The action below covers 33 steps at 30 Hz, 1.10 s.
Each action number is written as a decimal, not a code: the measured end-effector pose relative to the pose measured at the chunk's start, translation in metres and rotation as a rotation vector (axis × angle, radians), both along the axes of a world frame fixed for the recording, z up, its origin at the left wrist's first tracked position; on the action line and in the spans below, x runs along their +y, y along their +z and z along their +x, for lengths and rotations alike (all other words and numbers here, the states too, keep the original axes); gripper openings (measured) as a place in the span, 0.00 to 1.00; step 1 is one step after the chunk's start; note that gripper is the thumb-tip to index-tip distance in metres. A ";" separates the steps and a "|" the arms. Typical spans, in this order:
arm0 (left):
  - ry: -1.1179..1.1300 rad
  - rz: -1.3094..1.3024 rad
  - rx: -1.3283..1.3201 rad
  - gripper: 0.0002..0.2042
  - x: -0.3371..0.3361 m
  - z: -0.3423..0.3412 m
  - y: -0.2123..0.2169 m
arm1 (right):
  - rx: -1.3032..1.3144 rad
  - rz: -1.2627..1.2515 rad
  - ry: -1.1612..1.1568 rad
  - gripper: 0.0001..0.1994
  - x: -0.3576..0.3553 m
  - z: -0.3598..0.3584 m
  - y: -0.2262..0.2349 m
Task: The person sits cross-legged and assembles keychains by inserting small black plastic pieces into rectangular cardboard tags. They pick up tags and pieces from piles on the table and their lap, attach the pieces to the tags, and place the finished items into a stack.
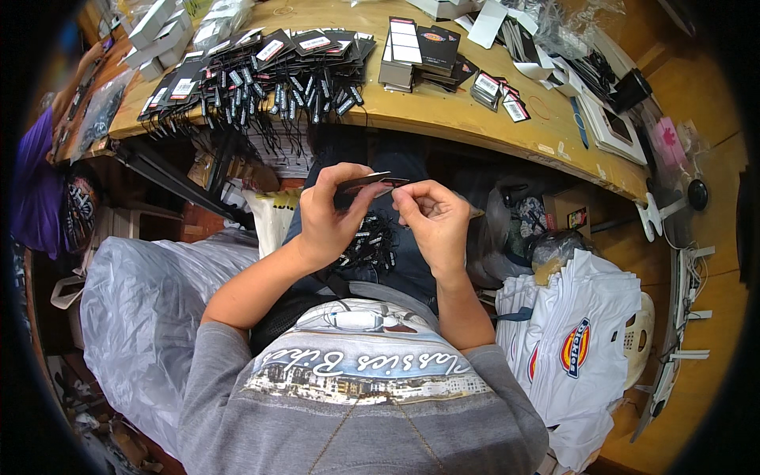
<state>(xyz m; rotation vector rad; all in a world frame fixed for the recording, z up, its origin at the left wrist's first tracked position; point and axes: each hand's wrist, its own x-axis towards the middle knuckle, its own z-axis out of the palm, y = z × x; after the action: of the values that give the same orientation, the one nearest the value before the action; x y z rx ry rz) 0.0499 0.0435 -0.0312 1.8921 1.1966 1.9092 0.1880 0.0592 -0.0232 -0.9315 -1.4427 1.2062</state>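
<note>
Above my lap, my left hand (334, 212) grips a black hang tag (360, 182) between thumb and fingers, its flat side tilted up. My right hand (433, 220) is closed in a pinch at the tag's right end. What lies between those fingertips is too small to make out. Below both hands, a heap of black tag strings (372, 244) with small printed pieces rests on my lap. On the table ahead, a large spread of black hang tags (332, 47) has similar strings hanging over the front edge.
The wooden table (317, 12) curves across the front. Stacked tag cards (400, 59) and small labels (491, 91) lie on it, with a phone (617, 125) at right. Folded white shirts (570, 332) sit at my right, a big plastic bag (138, 317) at my left. A person in purple (39, 182) is far left.
</note>
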 end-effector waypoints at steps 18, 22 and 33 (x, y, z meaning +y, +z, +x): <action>-0.244 -0.088 0.183 0.14 0.002 -0.009 0.009 | 0.305 -0.142 0.102 0.03 0.005 -0.003 -0.006; -0.271 -0.152 0.143 0.11 -0.004 -0.005 0.015 | 0.278 -0.142 0.100 0.02 0.004 0.003 -0.004; -0.094 -0.310 -0.034 0.09 -0.014 -0.003 0.019 | 0.052 0.474 -0.172 0.05 -0.005 -0.007 -0.001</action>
<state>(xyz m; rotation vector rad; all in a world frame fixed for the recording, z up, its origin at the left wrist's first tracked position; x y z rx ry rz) 0.0472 0.0298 -0.0124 1.7134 1.2831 1.5940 0.1813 0.0538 -0.0244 -0.6724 -1.4845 0.7105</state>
